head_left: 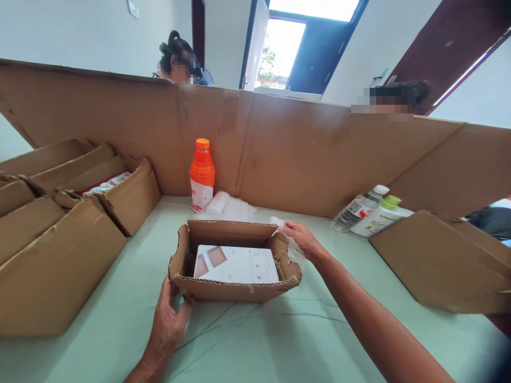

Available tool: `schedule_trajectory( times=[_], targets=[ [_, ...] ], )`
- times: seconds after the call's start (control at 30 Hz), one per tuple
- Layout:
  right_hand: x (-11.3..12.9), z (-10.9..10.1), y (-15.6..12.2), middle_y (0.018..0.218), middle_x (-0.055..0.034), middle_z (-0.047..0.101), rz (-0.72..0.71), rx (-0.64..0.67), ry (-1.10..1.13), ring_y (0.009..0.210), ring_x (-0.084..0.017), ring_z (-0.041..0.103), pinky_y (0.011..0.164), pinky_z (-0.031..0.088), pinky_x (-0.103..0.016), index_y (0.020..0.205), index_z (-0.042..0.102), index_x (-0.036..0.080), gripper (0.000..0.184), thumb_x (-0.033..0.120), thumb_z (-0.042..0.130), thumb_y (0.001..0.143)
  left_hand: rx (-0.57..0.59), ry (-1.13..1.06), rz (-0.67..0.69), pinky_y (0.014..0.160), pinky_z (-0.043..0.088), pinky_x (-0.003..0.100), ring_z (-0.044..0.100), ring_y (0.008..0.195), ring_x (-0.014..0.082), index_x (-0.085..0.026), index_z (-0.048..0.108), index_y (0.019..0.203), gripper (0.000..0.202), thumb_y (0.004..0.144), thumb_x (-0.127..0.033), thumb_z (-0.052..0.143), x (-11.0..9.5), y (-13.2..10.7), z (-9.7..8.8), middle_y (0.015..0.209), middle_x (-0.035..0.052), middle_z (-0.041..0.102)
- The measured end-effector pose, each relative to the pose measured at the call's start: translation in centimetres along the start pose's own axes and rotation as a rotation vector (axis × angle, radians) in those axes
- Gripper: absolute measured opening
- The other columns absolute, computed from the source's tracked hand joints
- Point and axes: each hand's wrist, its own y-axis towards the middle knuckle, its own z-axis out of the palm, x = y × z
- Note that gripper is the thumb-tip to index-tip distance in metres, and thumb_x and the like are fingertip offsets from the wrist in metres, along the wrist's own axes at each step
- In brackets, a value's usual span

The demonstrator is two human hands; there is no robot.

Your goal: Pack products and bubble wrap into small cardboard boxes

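Note:
A small open cardboard box (235, 290) sits in the middle of the pale green table (279, 340), with a white printed sheet (237, 264) lying flat inside it. My left hand (170, 316) grips the box's near left corner, thumb against the front wall. At the box's far right corner, my right hand (299, 236) pinches a clear plastic wrapper (285, 234). Behind the box stands an orange bottle (202, 174) beside a heap of clear plastic bags (229, 207).
A tall cardboard screen (299, 154) runs across the back; two people's heads show above it. Large open cartons (59, 234) fill the left. A clear bottle (359, 208), a white bottle with a green cap (381, 217) and a cardboard flap (439, 260) lie at right.

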Motion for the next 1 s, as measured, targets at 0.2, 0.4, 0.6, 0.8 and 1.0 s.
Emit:
schedule_trajectory(
  times=[0.2, 0.4, 0.6, 0.8, 1.0],
  targets=[
    [1.9, 3.8, 9.2, 0.081, -0.0047, 0.071, -0.157, -0.096, -0.095, 0.073, -0.020, 0.065, 0.065, 0.052, -0.031, 0.091, 0.066, 0.020, 0.041, 0.057, 0.066, 0.074, -0.039, 0.041, -0.018, 0.105, 0.049, 0.042, 0.059, 0.125, 0.0319, -0.016, 0.039, 0.147, 0.073, 0.085, -0.047, 0.064, 1.0, -0.4, -0.3, 0.139, 0.0180, 0.058],
    [1.4, 6.3, 11.9, 0.110, -0.0105, 0.072, -0.318, -0.114, -0.317, 0.105, -0.027, 0.065, 0.094, 0.051, -0.043, 0.106, 0.071, 0.020, 0.040, 0.050, 0.060, 0.082, -0.016, 0.060, -0.057, 0.115, 0.041, 0.048, 0.049, 0.138, 0.0360, -0.018, 0.041, 0.150, 0.079, 0.082, -0.047, 0.069, 3.1, -0.3, -1.1, 0.145, 0.0172, 0.055],
    [1.1, 7.7, 10.3, 0.094, -0.0056, 0.078, -0.400, 0.164, -0.572, 0.085, -0.024, 0.071, 0.080, 0.056, -0.038, 0.092, 0.078, 0.020, 0.020, 0.030, 0.064, 0.082, -0.038, 0.053, -0.065, 0.115, 0.042, 0.045, 0.048, 0.140, 0.0345, -0.018, 0.042, 0.150, 0.078, 0.082, -0.046, 0.069, 3.1, -0.5, -0.6, 0.149, 0.0153, 0.053],
    [3.3, 9.6, 11.8, 0.128, -0.0071, 0.070, -0.602, 0.122, -0.759, 0.116, -0.029, 0.062, 0.103, 0.045, -0.051, 0.123, 0.071, 0.028, 0.039, 0.022, 0.061, 0.086, -0.102, 0.046, -0.036, 0.119, 0.036, 0.047, 0.045, 0.142, 0.0332, -0.019, 0.042, 0.148, 0.071, 0.087, -0.045, 0.064, 2.1, -0.9, 0.3, 0.151, 0.0152, 0.051],
    [5.1, 14.3, 14.3, 0.134, -0.0061, 0.065, -0.761, 0.113, -0.792, 0.125, -0.032, 0.055, 0.104, 0.042, -0.052, 0.102, 0.078, 0.028, 0.030, 0.014, 0.071, 0.077, -0.027, 0.051, -0.060, 0.119, 0.036, 0.049, 0.042, 0.144, 0.0347, -0.020, 0.041, 0.150, 0.075, 0.084, -0.043, 0.068, 2.8, -0.7, -0.5, 0.152, 0.0153, 0.049]
  ],
)
